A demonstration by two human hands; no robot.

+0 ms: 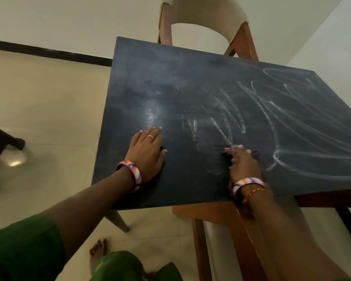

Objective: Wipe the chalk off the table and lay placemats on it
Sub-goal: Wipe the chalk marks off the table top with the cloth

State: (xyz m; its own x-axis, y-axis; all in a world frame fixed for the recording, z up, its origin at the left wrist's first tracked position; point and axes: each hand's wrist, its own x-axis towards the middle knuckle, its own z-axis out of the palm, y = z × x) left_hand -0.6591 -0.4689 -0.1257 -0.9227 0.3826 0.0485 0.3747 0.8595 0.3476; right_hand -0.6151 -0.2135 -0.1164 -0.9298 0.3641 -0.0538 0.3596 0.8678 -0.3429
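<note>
The dark table top fills the middle of the head view. White chalk scribbles cover its right half, while the left half shows only a faint smear. My left hand lies flat on the table near its front left part, fingers spread, holding nothing. My right hand presses a purple cloth onto the table at the lower edge of the scribbles. The hand covers most of the cloth. No placemats are in view.
A wooden chair with a cream back stands behind the table's far edge. Another wooden chair sits below the near right edge. Dark furniture legs stand on the tiled floor at the left. My bare foot is below.
</note>
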